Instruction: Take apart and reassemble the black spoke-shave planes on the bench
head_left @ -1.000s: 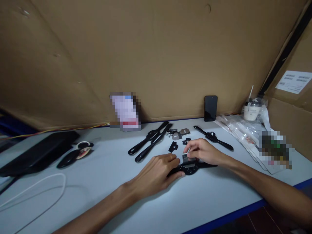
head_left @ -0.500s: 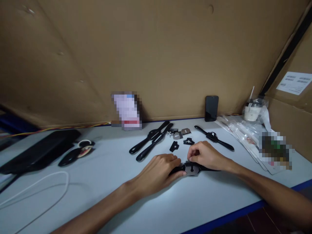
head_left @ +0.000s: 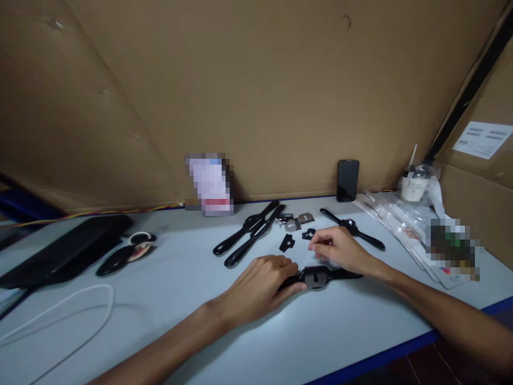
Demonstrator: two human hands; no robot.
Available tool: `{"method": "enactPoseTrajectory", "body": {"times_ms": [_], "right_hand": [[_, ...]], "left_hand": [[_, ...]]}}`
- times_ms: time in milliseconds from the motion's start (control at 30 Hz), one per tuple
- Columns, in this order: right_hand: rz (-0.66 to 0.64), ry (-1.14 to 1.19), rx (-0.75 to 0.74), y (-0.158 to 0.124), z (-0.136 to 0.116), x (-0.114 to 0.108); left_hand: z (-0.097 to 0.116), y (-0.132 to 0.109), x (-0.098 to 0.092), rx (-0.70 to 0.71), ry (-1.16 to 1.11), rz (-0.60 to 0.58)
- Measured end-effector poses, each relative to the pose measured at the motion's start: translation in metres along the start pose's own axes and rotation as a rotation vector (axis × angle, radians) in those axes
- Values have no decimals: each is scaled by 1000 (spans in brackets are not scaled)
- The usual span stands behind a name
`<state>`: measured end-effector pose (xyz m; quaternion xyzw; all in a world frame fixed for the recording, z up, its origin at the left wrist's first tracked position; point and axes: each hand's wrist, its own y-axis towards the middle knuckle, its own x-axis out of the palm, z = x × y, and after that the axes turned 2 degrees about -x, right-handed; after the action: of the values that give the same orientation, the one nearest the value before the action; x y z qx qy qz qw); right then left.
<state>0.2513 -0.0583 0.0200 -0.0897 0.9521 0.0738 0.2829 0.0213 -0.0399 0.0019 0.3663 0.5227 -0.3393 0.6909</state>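
Observation:
A black spokeshave (head_left: 335, 274) with a grey metal blade (head_left: 316, 278) at its middle lies on the table. My left hand (head_left: 266, 278) is closed round its left handle, the thumb reaching to the blade's edge. Just above the tool, my right hand (head_left: 335, 247) hovers with loosely curled fingers, thumb and forefinger slightly apart and nothing seen between them. Its fingertips are close to a small black cap plate (head_left: 308, 234). Another black plate (head_left: 287, 243) lies to the left of that one. Behind them are two grey blades (head_left: 307, 218) and some small screws (head_left: 279, 222).
Two more black spokeshave bodies (head_left: 240, 253) lie at the left, and an assembled spokeshave (head_left: 371, 240) at the right. A dark phone (head_left: 347, 181) leans on the cardboard wall. Plastic-bagged packets (head_left: 395, 224) and a cup (head_left: 414, 187) stand right. A black case (head_left: 68, 243) and white cable (head_left: 110, 299) lie left.
My right hand has come off the blade and risen slightly, away from the spokeshave, uncovering more of its right handle. My left hand keeps its place on the left handle.

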Motion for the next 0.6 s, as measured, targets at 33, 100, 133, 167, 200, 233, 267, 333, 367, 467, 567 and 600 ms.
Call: {"method": "enactPoseTrajectory", "body": {"times_ms": [33, 100, 133, 167, 200, 233, 267, 333, 367, 467, 567, 600], "right_hand": [[75, -50, -10, 2, 1, -3], [198, -206, -53, 5, 3, -8], [229, -285, -86, 7, 4, -10], [235, -355, -126, 9, 4, -10], [217, -417, -174, 11, 3, -9], [178, -474, -228, 13, 1, -7], [123, -534, -280, 16, -2, -3], [-13, -668, -363, 23, -13, 7], [-86, -744, -390, 27, -19, 12], [-208, -923, -431, 38, -34, 24], [-215, -909, -397, 45, -39, 25], [-204, -837, -360, 46, -38, 22]], "left_hand": [[0, 0, 0, 5, 1, 4], [1, 0, 0, 13, 4, 11], [1, 0, 0, 15, 6, 14], [1, 0, 0, 17, 9, 17], [2, 0, 0, 17, 12, 18], [2, 0, 0, 16, 17, 18], [3, 0, 0, 15, 22, 17], [4, 0, -1, 8, 30, 19], [4, 0, -2, 5, 33, 18], [5, 0, -2, 7, 43, 17], [3, 0, -1, 28, 46, 14], [3, 0, -1, 31, 45, 16]]}}
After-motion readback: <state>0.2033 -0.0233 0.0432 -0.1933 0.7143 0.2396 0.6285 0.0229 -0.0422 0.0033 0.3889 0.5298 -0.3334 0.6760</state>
